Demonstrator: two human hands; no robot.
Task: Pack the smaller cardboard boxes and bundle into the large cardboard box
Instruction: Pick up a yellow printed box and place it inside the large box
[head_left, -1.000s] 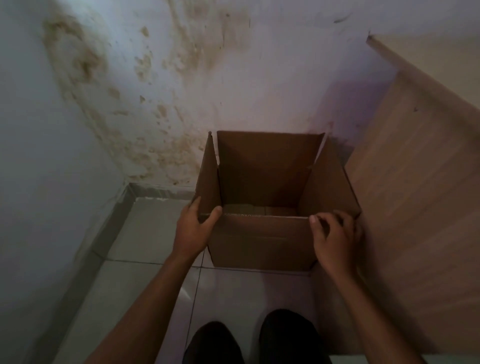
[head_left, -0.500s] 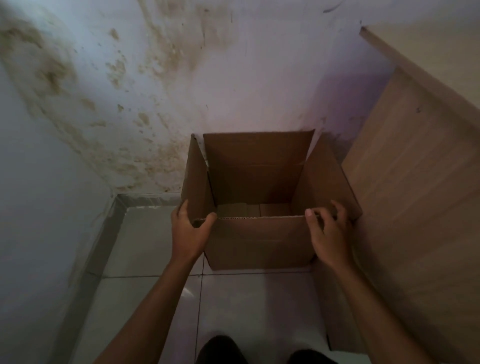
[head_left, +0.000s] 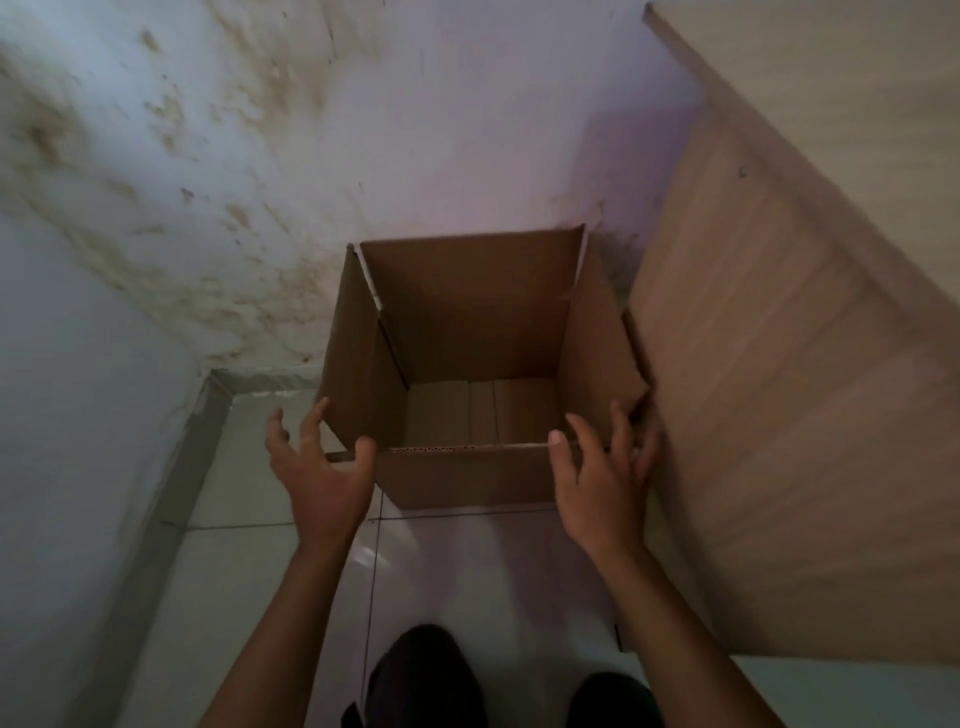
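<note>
- I am looking down at the large cardboard box (head_left: 470, 364), which is sitting upright on the tiled floor (head_left: 457, 561) in a corner, its top flaps standing open.
- The box is resting close against the stained wall (head_left: 322, 156) behind it and just beside the wooden panel (head_left: 779, 389) on its right.
- Inside, pale cardboard pieces (head_left: 483, 410) are lying flat at the bottom; I cannot tell how many.
- My left hand (head_left: 324, 478) is spreading wide, fingers splayed, gripping nothing, with only its thumb at the near rim's left corner.
- My right hand (head_left: 602, 483) is likewise opening wide at the near right corner, holding nothing.
</note>
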